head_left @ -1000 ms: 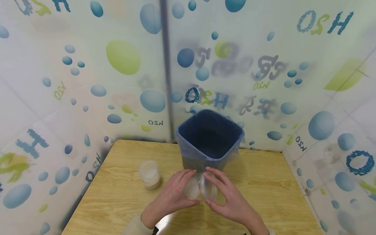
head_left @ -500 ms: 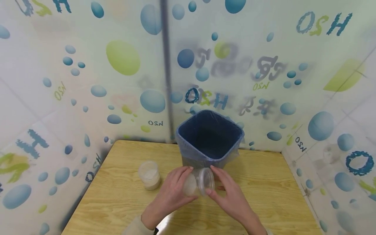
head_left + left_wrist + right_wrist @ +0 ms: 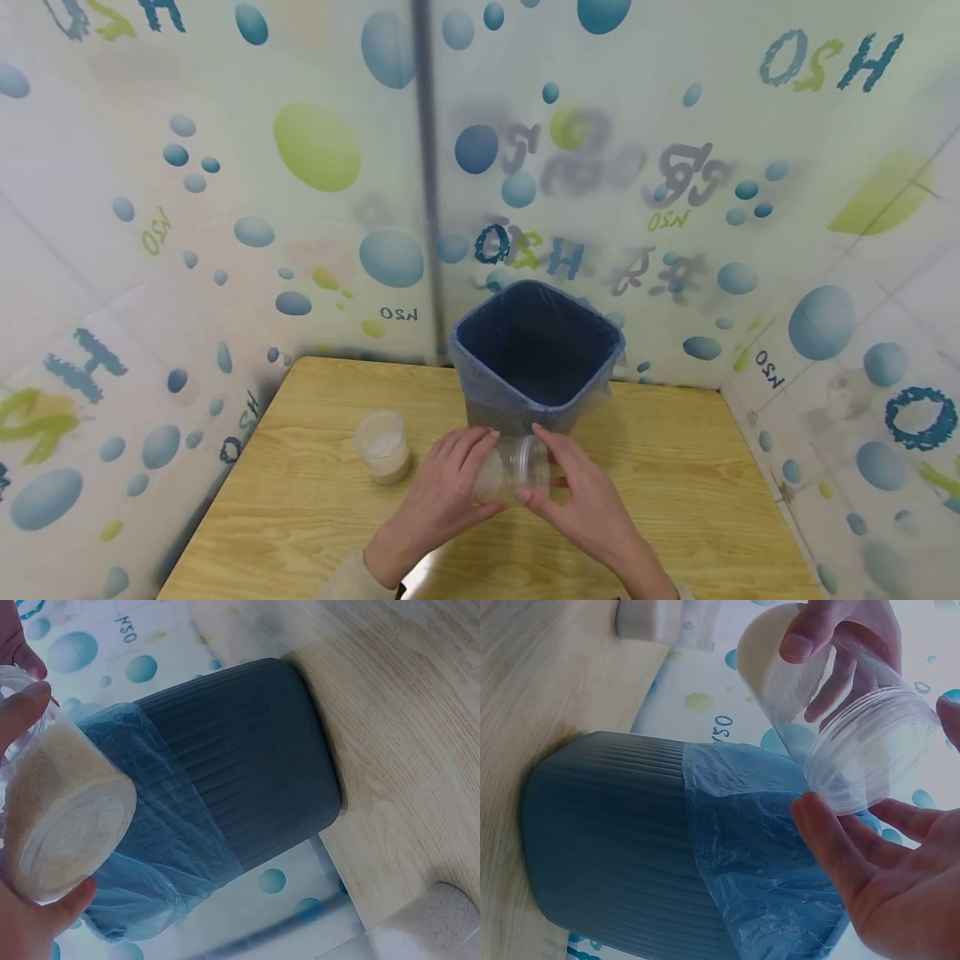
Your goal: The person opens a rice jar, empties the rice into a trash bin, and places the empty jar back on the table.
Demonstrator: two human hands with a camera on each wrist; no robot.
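Clear jar (image 3: pixel 498 471): held above the tabletop (image 3: pixel 675 475), tipped on its side between both hands. Pale grainy contents (image 3: pixel 769 656) lie toward its base. The left grip (image 3: pixel 450 475) is curled round the body, with thumb and fingers on opposite sides. The right grip (image 3: pixel 585 492) is arched around the ridged clear end, thumb and fingertips against it; I cannot tell whether that end is a lid or a collar.

Directly ahead of both grips stands a dark bin (image 3: pixel 262 742), a thin blue liner (image 3: pixel 757 862) folded over its rim. A second jar (image 3: pixel 384 454), part filled with pale matter, stands left of the left grip.

The surface is light wood-grain. Beyond the grips rise pale walls (image 3: pixel 225 50) printed with blue and green spots and reversed "H2O" lettering.

Only the head view shows the bin's dark interior; the left wrist view alone shows the held jar's round base, the right wrist view its ribbed body fully along one side.
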